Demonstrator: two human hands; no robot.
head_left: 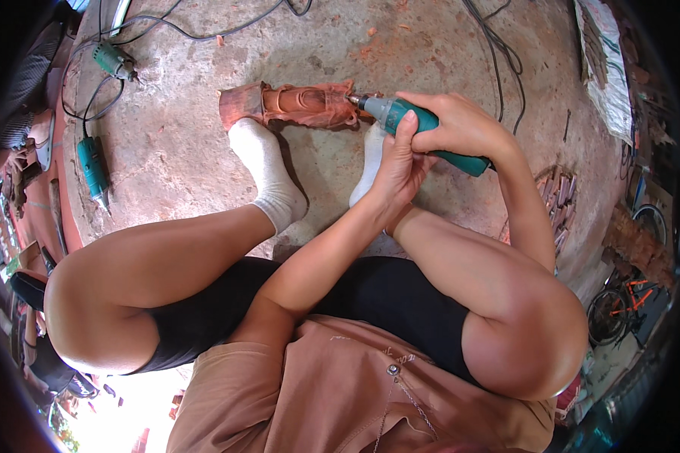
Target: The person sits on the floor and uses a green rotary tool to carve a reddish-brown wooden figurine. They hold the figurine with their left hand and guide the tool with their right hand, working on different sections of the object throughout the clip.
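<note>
A reddish carved wooden piece [302, 104] lies across the concrete floor between my feet. The white-socked left foot [261, 162] presses against its left end; the right foot [369, 162] is beside its right end. Both of my hands are closed round a green rotary tool [419, 121] with a grey nose. My right hand [461, 124] wraps over its body from above, and my left hand [402, 160] supports it from below, thumb up along the side. The tool's metal tip meets the right end of the wood, or comes very close; I cannot tell whether it touches.
At the left lie a second green rotary tool [93, 170] and a green power tool [113, 60]. Black cables [204, 36] trail along the far floor, more [499, 53] at far right. Wood sticks [557, 200] are piled right of my leg, near a white sack [608, 72].
</note>
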